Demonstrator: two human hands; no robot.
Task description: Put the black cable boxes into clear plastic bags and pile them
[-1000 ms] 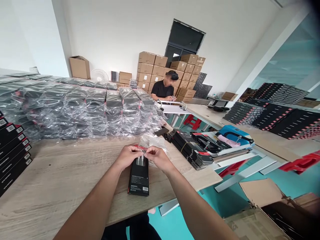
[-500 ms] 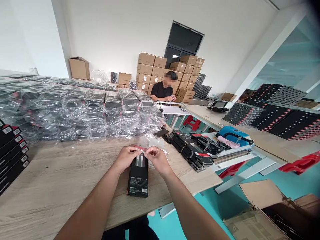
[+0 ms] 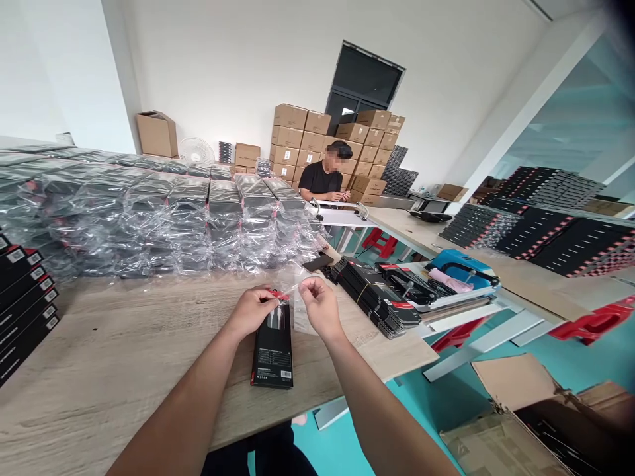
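A flat black retail box (image 3: 272, 354) with a red top edge lies on the wooden table (image 3: 124, 357) in front of me. My left hand (image 3: 253, 309) pinches its top end, fingers closed. My right hand (image 3: 320, 305) is just to the right, fingers pinched on a thin clear strip of plastic that stretches back toward the box top. A loose clear bag (image 3: 302, 311) lies under and behind my hands.
Bagged black boxes (image 3: 163, 218) are stacked high across the table's far side. More black boxes (image 3: 24, 304) sit at the left edge, a bundle of them (image 3: 377, 297) at the right beside a blue sealing machine (image 3: 461, 268). A seated person (image 3: 325, 177) works before stacked cartons (image 3: 317, 142). An open carton (image 3: 526, 423) stands below right.
My right hand has pulled away from the left, up and to the right, drawing a clear strip off the box top. The box and my left hand stay put.
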